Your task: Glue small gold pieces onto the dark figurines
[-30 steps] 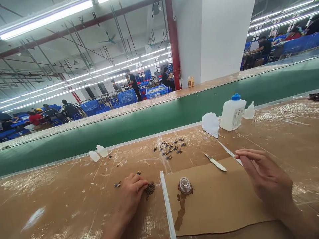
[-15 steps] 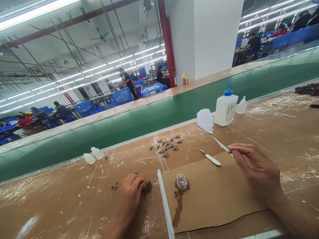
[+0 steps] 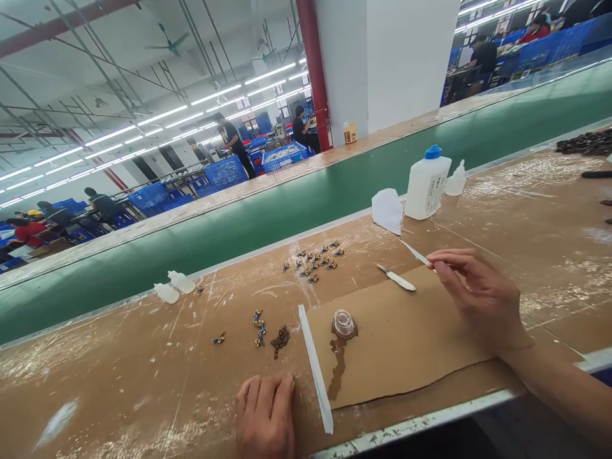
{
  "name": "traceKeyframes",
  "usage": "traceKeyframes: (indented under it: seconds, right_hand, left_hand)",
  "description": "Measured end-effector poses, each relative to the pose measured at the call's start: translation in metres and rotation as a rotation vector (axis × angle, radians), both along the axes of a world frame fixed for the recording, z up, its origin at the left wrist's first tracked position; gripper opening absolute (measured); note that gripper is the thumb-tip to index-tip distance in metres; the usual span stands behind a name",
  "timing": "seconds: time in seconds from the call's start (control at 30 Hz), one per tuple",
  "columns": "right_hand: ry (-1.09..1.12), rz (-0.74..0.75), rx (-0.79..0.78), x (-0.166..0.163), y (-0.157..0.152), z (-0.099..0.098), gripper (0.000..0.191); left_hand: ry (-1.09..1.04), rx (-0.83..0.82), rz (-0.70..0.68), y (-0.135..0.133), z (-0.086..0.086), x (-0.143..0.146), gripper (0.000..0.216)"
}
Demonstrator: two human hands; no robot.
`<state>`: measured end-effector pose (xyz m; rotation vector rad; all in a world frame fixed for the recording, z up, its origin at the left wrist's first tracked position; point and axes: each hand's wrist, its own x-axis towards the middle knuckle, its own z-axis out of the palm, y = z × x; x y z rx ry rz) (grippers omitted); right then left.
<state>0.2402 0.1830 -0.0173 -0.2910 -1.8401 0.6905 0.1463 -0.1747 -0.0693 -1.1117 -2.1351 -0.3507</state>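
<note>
My right hand (image 3: 482, 296) pinches a thin white pointed stick (image 3: 414, 252), its tip directed up and left. Below that tip lies a knife with a white handle (image 3: 400, 280), partly over the cardboard sheet (image 3: 406, 344). My left hand (image 3: 266, 414) rests near the table's front edge, fingers together and curled; whatever they may hold is hidden. Just beyond it are a small pile of dark brown bits (image 3: 280, 340) and some small blue-and-gold pieces (image 3: 259, 333). A small clear cup (image 3: 343, 324) stands on the cardboard, brown stains around it.
Several more blue-and-gold pieces (image 3: 313, 262) lie farther back. Two small white bottles (image 3: 173, 287) are at left. A large bottle with a blue cap (image 3: 427, 188), a small dropper bottle (image 3: 456, 180) and white paper (image 3: 387, 210) stand back right. A white strip (image 3: 315, 376) edges the cardboard.
My left hand has drawn back from the brown pile toward the table's front edge, uncovering blue-and-gold pieces. The right hand keeps its pinch on the white stick. The view has tilted down slightly.
</note>
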Motion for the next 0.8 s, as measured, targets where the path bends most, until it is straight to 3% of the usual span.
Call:
traceKeyframes:
  seconds: [0.3, 0.8]
  right_hand:
    - [0.014, 0.011, -0.041, -0.002, 0.001, -0.003, 0.009]
    - [-0.012, -0.017, -0.034, -0.003, 0.000, -0.003, 0.009]
  left_hand:
    - [-0.181, 0.219, -0.064, -0.013, 0.003, 0.007, 0.026]
    - [-0.266, 0.220, -0.033, -0.005, 0.007, 0.018, 0.030]
